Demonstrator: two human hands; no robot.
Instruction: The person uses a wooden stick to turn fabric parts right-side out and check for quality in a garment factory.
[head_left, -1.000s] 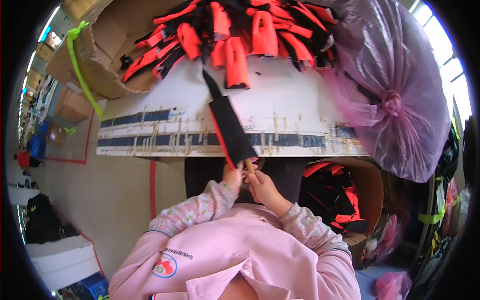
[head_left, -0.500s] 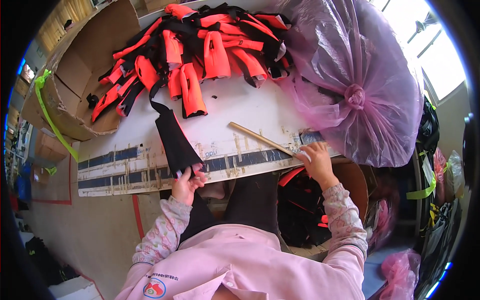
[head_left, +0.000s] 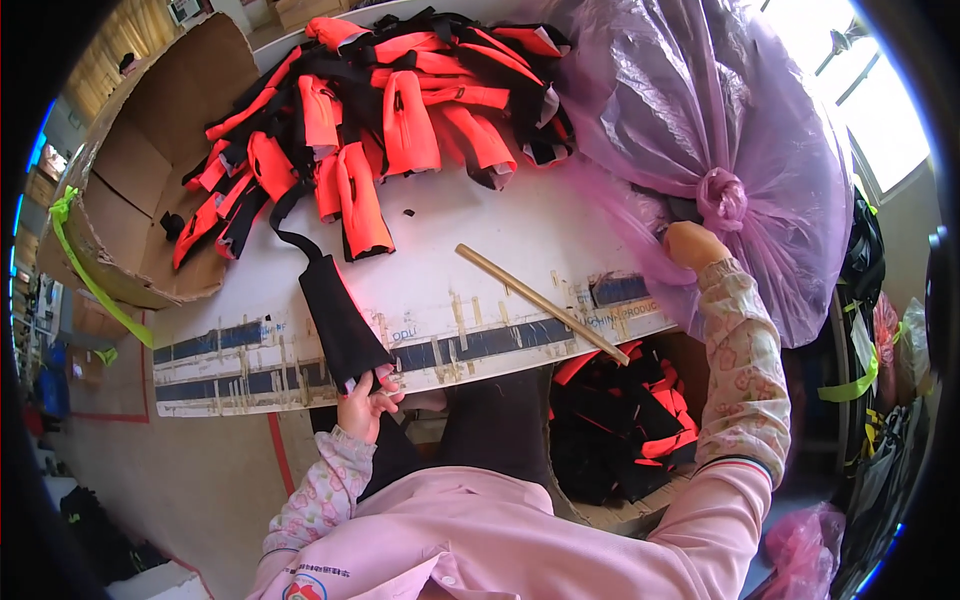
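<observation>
My left hand (head_left: 366, 399) grips the near end of a black fabric sleeve (head_left: 340, 318) at the front edge of the white worktable (head_left: 480, 255). The sleeve's strap runs back toward a heap of orange and black fabric pieces (head_left: 390, 110). My right hand (head_left: 693, 245) reaches out to the right and presses into the lower side of a large tied pink plastic bag (head_left: 740, 150). Whether its fingers hold the plastic is hidden. A thin wooden stick (head_left: 540, 302) lies diagonally on the table between my hands.
An opened cardboard box (head_left: 130, 190) stands at the table's left with orange pieces spilling from it. Below the table's right part a carton (head_left: 620, 430) holds more orange and black pieces. Smaller bags (head_left: 880, 330) hang at the far right.
My right hand has left the stick's end and moved right to the pink bag. The stick now lies free. My left hand still holds the black sleeve.
</observation>
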